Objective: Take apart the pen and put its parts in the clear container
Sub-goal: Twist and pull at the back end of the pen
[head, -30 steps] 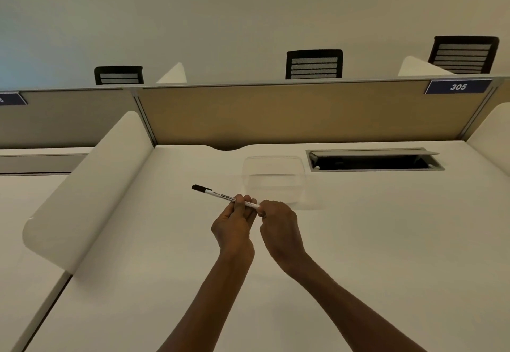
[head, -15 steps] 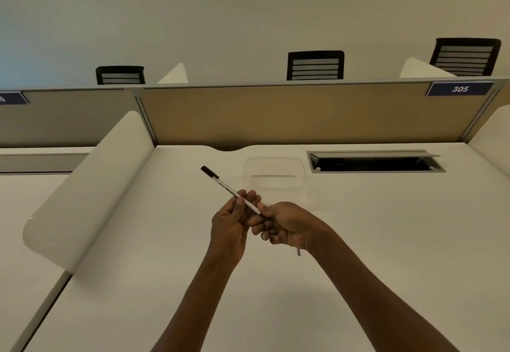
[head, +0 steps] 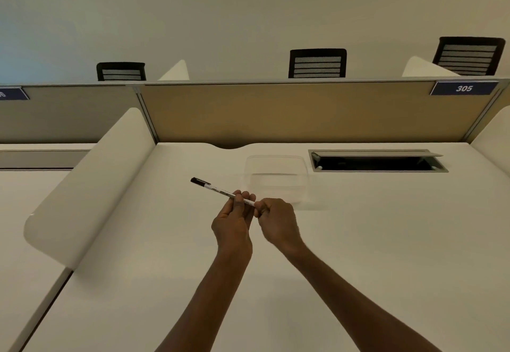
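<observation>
We see a wide white desk [head: 358,255] filling most of the view, closed off at the back by a tan partition [head: 276,111] that carries a blue number plate [head: 464,88] reading 305. Three black chair backs [head: 317,63] rise beyond the partition. A curved white side panel [head: 91,183] bounds the desk on the left, and an open cable slot [head: 378,161] is set into the desk near the back right. Just left of that slot stands the clear container [head: 276,177] on the desk; we cannot make out anything inside it. Both forearms reach in from the bottom edge and meet just in front of the container. The left hand [head: 233,223] is closed around the middle of the pen [head: 220,192], fingers wrapped over the white barrel. The right hand [head: 278,220] is pinched tight on the pen's near end, touching the left hand. The pen is held above the desk, slanting up and to the left, with its black cap [head: 199,181] at the far tip.
</observation>
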